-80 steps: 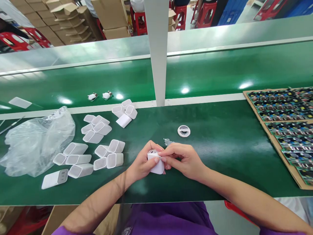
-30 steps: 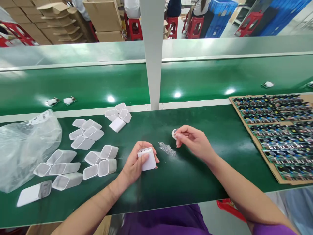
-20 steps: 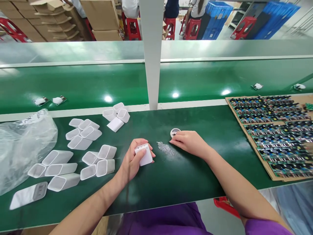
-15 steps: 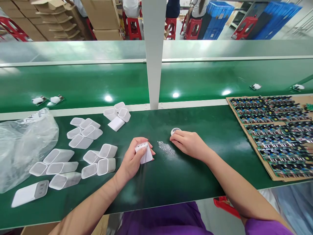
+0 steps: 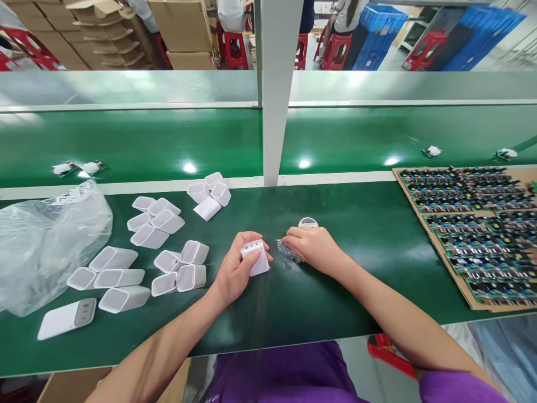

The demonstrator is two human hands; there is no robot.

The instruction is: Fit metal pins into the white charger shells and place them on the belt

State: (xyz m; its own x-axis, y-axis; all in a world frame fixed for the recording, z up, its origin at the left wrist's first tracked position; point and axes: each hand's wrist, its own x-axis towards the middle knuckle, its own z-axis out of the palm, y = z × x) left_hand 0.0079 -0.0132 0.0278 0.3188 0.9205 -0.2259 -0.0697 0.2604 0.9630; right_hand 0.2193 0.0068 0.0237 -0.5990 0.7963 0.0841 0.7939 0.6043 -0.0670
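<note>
My left hand (image 5: 240, 267) is closed around a white charger housing (image 5: 257, 258), its face with small port openings tilted up. My right hand (image 5: 312, 246) has its fingers pinched together over a small pile of tiny clear pieces (image 5: 288, 250) on the green table. Whatever those fingertips hold, if anything, is too small to make out. Just behind the right hand sits a round white object (image 5: 308, 222) with a grey centre, partly covered by the hand.
Several hollow white sleeves (image 5: 121, 278) stand in groups on the left, beside a clear plastic bag (image 5: 54, 240) and a finished-looking white charger (image 5: 67, 319). Rows of circuit boards (image 5: 474, 224) lie on cardboard at right. A grey post (image 5: 277, 101) rises at the table's back edge.
My right hand has moved left from the round white object to the pile of clear pieces. My left hand still holds the housing, now turned more upright. The whole view has shifted slightly.
</note>
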